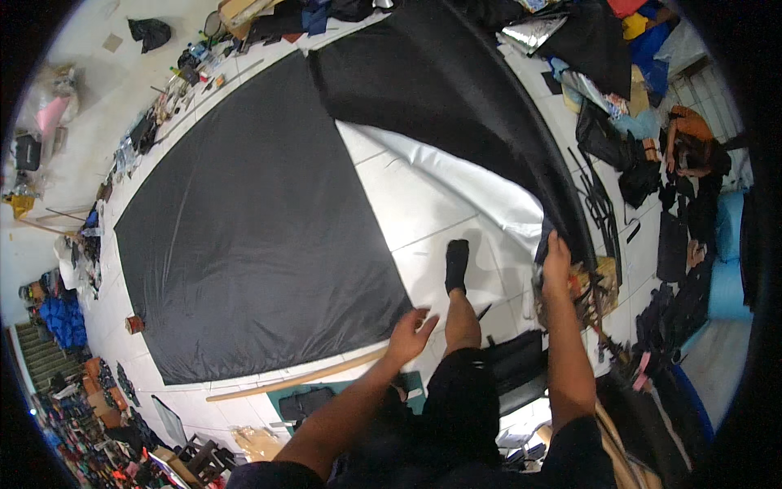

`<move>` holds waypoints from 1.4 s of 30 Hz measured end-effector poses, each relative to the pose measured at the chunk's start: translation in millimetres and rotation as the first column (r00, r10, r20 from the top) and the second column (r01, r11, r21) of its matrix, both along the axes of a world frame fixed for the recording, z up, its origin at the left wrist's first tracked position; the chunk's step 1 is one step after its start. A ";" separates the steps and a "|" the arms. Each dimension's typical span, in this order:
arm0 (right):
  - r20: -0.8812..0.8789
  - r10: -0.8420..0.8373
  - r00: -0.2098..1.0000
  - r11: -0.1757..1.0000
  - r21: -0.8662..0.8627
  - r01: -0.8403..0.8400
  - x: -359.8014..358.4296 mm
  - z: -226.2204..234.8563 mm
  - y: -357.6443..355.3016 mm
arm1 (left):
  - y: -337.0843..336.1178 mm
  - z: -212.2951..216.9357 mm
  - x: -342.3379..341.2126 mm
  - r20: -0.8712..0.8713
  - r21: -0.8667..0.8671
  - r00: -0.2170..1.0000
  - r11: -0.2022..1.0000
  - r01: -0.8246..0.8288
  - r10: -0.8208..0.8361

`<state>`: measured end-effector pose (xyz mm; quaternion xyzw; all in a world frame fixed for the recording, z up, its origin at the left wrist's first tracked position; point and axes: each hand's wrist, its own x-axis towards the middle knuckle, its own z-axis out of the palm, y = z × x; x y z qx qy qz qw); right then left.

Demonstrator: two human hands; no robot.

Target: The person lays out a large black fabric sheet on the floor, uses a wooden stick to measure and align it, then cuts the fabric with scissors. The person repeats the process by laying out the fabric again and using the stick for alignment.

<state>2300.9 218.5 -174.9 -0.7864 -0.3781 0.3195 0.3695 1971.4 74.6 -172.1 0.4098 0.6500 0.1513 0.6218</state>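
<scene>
A large dark grey fabric sheet (252, 220) lies spread on the white tiled floor to the left. From its far end, a black fabric piece with a silver underside (464, 179) stretches to the right, its near edge lifted. My right hand (556, 259) is closed on the near right corner of this silver-backed fabric. My left hand (410, 334) hovers by the near right corner of the grey sheet, thumb and fingers apart, holding nothing. Whether it touches the sheet I cannot tell. My black-socked foot (457, 265) stands on bare tiles between the two fabrics.
A long wooden strip (301, 375) lies along the sheet's near edge, beside a green mat (415, 391) partly under my arm. Black strips (599, 204) and fabric heaps line the right. Another person (692, 143) crouches there near a light blue roll (729, 253). Clutter borders the left.
</scene>
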 end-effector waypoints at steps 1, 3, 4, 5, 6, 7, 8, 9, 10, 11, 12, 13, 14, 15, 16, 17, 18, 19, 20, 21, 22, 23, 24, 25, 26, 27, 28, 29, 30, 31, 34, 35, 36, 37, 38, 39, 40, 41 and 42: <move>0.095 0.051 0.994 0.999 0.004 -0.052 -5.5 19.6 -0.8 | 48.5 -0.3 19.0 0.113 -0.037 0.992 0.998 -0.056 0.060; 0.101 0.191 0.976 0.959 0.193 -0.208 -15.1 39.0 -8.3 | 149.7 8.4 55.5 0.139 -0.173 0.975 0.974 -0.149 0.174; -0.105 0.148 0.983 0.988 0.071 -0.141 -19.8 58.7 -7.9 | 200.6 27.2 76.3 0.236 -0.260 0.916 0.929 -0.264 0.326; -0.057 0.243 0.968 0.969 -0.026 -0.245 -23.5 80.1 -4.7 | 234.4 41.9 94.8 0.303 -0.368 0.823 0.856 -0.364 0.480; -0.107 0.325 0.940 0.939 -0.081 -0.334 -17.2 89.6 -9.3 | 258.1 41.0 112.0 0.190 -0.268 0.888 0.892 -0.363 0.418; -0.088 0.422 0.902 0.894 -0.127 -0.430 -9.2 99.3 -6.8 | 279.5 38.0 129.8 0.070 -0.176 0.930 0.922 -0.345 0.361; -0.272 0.490 0.828 0.787 -0.270 -0.555 -2.1 128.4 14.6 | 280.5 22.0 140.4 0.043 0.048 0.956 0.955 -0.292 0.290; -0.243 0.524 0.816 0.789 -0.222 -0.572 8.2 141.8 38.4 | 293.6 51.8 145.5 -0.003 0.045 0.982 0.981 -0.186 0.186; -0.215 0.560 0.800 0.785 -0.172 -0.595 16.7 152.9 64.1 | 301.0 66.7 155.5 0.001 0.030 0.993 0.992 -0.122 0.122; -0.193 0.603 0.774 0.771 -0.110 -0.627 19.1 163.1 92.4 | 305.5 80.8 160.1 -0.006 0.021 0.998 0.998 -0.066 0.066; -0.157 0.432 0.888 0.850 -0.259 -0.459 16.2 170.9 128.3 | 308.2 89.4 165.8 0.004 0.045 1.000 0.999 -0.028 0.028; 0.069 0.575 0.815 0.810 -0.190 -0.555 2.7 171.4 168.5 | 308.8 94.1 170.9 0.010 0.066 1.000 0.998 0.006 -0.006; 0.333 0.641 0.691 0.761 -0.166 -0.627 -13.5 157.9 201.8 | 306.7 83.7 181.5 0.061 0.091 0.996 0.994 0.059 -0.065; 0.351 0.734 0.582 0.671 -0.244 -0.700 -34.8 151.7 236.4 | 307.4 89.4 185.6 0.020 0.149 0.989 0.979 0.140 -0.144; 0.365 0.808 0.463 0.576 -0.323 -0.751 -55.2 146.1 263.9 | 303.4 91.1 193.3 0.028 0.165 0.983 0.971 0.172 -0.179; 0.286 0.891 0.351 0.453 -0.549 -0.702 -75.5 139.9 288.8 | 298.3 90.3 199.3 0.030 0.176 0.978 0.964 0.197 -0.205; 0.183 0.951 0.249 0.300 -0.737 -0.606 -93.6 129.4 306.2 | 299.0 86.4 203.8 0.082 0.148 0.980 0.975 0.167 -0.180; 0.156 0.938 0.310 0.313 -0.764 -0.564 -88.7 84.8 314.8 | 309.3 109.8 198.3 0.078 0.080 0.944 0.946 0.315 -0.321; 0.117 0.931 0.346 0.301 -0.783 -0.544 -88.6 49.0 322.4 | 309.3 120.0 189.5 0.095 0.029 0.951 0.956 0.293 -0.294; 0.135 0.908 0.397 0.364 -0.722 -0.588 -104.0 48.6 323.7 | 306.8 126.1 172.5 0.105 -0.035 0.964 0.968 0.250 -0.245; 0.151 0.874 0.462 0.439 -0.656 -0.614 -108.4 49.0 322.7 | 311.4 141.7 146.1 0.098 -0.017 0.974 0.978 0.208 -0.205; 0.265 0.736 0.623 0.666 -0.444 -0.599 -93.2 12.7 320.6 | 314.6 167.6 116.7 0.098 0.017 0.979 0.983 0.180 -0.181; 0.012 0.642 0.766 0.659 -0.519 -0.544 -57.0 -37.7 338.8 | 315.1 188.2 90.4 0.105 0.063 0.982 0.987 0.150 -0.156; -0.226 0.403 0.887 0.757 -0.463 -0.462 -108.7 -8.2 326.5 | 266.5 144.0 60.2 -0.002 0.150 0.992 0.981 -0.122 0.124; -0.246 0.380 0.892 0.814 -0.369 -0.449 -97.4 -0.7 335.7 | 244.7 120.4 24.5 -0.057 0.367 0.970 0.909 -0.199 0.235; -0.302 0.404 0.864 0.834 -0.267 -0.483 -56.6 -4.9 351.8 | 251.2 156.9 -23.9 0.044 0.095 0.940 0.935 -0.342 0.340; -0.307 0.352 0.884 0.856 -0.276 -0.437 -61.8 10.1 358.0 | 221.6 160.0 -77.6 -0.035 -0.054 0.903 0.901 -0.429 0.428; -0.243 0.340 0.909 0.854 -0.324 -0.406 -124.4 69.5 347.5 | 158.6 134.8 -128.2 -0.501 0.008 0.815 0.943 -0.331 0.291; -0.094 0.470 0.878 0.820 -0.320 -0.474 -100.4 74.1 363.1 | 125.8 128.9 -165.7 -0.513 0.022 0.749 0.878 -0.478 0.420; -0.149 0.454 0.879 0.821 -0.314 -0.477 -100.7 85.2 365.7 | 84.5 125.1 -205.1 -0.536 0.042 0.636 0.770 -0.636 0.555; -0.343 0.351 0.871 0.814 -0.347 -0.465 -116.0 138.8 342.2 | -37.2 149.5 -297.9 -0.641 0.012 0.435 0.574 -0.819 0.633; -0.356 0.363 0.861 0.795 -0.364 -0.485 -129.7 149.1 333.5 | -80.5 136.4 -321.2 -0.664 0.033 0.394 0.551 -0.834 0.635; -0.380 0.365 0.850 0.772 -0.387 -0.505 -146.4 161.5 318.1 | -140.9 128.7 -344.9 -0.612 0.100 0.399 0.567 -0.818 0.683; -0.320 0.403 0.857 0.679 -0.523 -0.515 -178.2 164.4 307.4 | -234.7 97.6 -375.3 -0.598 0.088 0.502 0.674 -0.734 0.625; -0.228 0.500 0.835 0.725 -0.417 -0.548 -178.7 168.6 289.7 | -237.4 93.5 -371.4 -0.659 0.107 0.388 0.590 -0.800 0.645; -0.221 0.468 0.856 0.669 -0.543 -0.507 -237.3 191.5 274.6 | -281.2 96.6 -401.5 -0.759 -0.411 0.630 0.870 -0.272 -0.162; -0.189 0.447 0.874 0.692 -0.546 -0.472 -259.2 191.1 257.1 | -298.8 101.6 -421.4 -0.816 -0.114 0.519 0.951 0.288 -0.255; -0.175 0.431 0.885 0.702 -0.552 -0.451 -273.6 178.6 239.3 | -298.7 104.6 -447.2 -0.506 -0.244 0.843 0.908 -0.342 0.182; -0.076 0.470 0.880 0.672 -0.616 -0.412 -290.6 172.5 224.5 | -300.0 107.7 -477.2 -0.253 -0.579 0.665 0.441 -0.686 0.702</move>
